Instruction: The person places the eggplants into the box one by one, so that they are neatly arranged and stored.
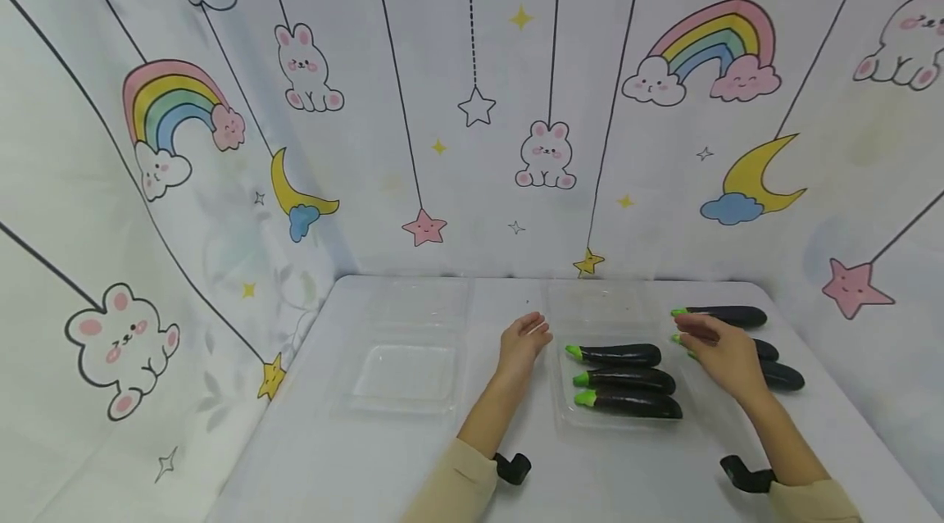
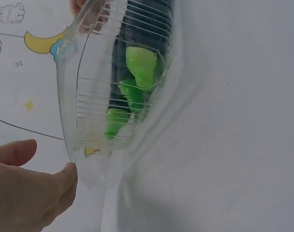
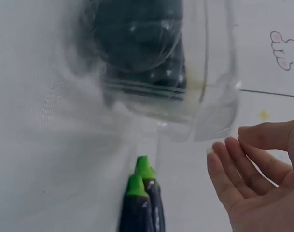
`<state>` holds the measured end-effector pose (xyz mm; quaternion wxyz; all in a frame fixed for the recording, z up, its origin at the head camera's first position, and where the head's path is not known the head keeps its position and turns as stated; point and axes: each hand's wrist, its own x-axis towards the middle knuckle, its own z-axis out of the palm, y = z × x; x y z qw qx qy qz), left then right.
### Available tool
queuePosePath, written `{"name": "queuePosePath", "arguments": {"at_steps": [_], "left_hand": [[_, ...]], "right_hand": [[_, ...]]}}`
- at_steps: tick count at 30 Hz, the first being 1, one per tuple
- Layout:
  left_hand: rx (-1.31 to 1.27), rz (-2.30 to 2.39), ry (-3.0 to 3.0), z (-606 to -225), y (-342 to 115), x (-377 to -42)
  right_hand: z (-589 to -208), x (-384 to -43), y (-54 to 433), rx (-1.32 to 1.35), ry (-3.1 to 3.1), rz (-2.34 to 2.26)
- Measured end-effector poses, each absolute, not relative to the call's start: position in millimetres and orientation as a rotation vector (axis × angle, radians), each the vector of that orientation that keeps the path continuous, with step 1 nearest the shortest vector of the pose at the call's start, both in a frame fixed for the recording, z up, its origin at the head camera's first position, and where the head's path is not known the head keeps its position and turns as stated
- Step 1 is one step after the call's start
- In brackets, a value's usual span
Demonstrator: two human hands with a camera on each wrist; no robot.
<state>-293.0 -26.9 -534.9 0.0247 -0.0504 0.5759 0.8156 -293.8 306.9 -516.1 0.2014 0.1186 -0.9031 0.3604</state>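
Three dark eggplants (image 1: 627,379) with green stem ends lie side by side in the front half of a clear plastic clamshell box (image 1: 564,396). Its lid (image 1: 599,306) is laid back behind them. My left hand (image 1: 524,347) is at the box's left side, fingertips right at its edge in the left wrist view, fingers extended and holding nothing. To the right of the box, my right hand (image 1: 719,355) hovers over more eggplants (image 1: 783,377) on the table and partly hides them. In the right wrist view its fingers (image 3: 224,179) are loosely bent, with nothing between them.
Another clear clamshell box (image 1: 406,371) sits open on the left of the white table (image 1: 295,457). One eggplant (image 1: 737,316) lies farther back at the right. A patterned white curtain (image 1: 472,179) hangs behind the table. Black wrist mounts (image 1: 514,470) project below each forearm.
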Motion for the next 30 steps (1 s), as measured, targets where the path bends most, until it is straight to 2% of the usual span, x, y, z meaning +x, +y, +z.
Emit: {"name": "queuePosePath", "arguments": {"at_steps": [11,21,30], "left_hand": [[-0.174,2.532,1.740,-538.0,-13.7,-321.5],[-0.173,2.683,1.387,-552.4,-6.2,-339.6],[-0.247,2.717,1.245,-554.4,-5.1,-339.1]], "right_hand": [[-531.6,-326.7,312.2,0.219,-2.665,1.266],[-551.0,-346.3,320.8,0.125,-2.647,2.073],[-562.7,-349.4,322.8,0.269,-2.239,2.654]]}}
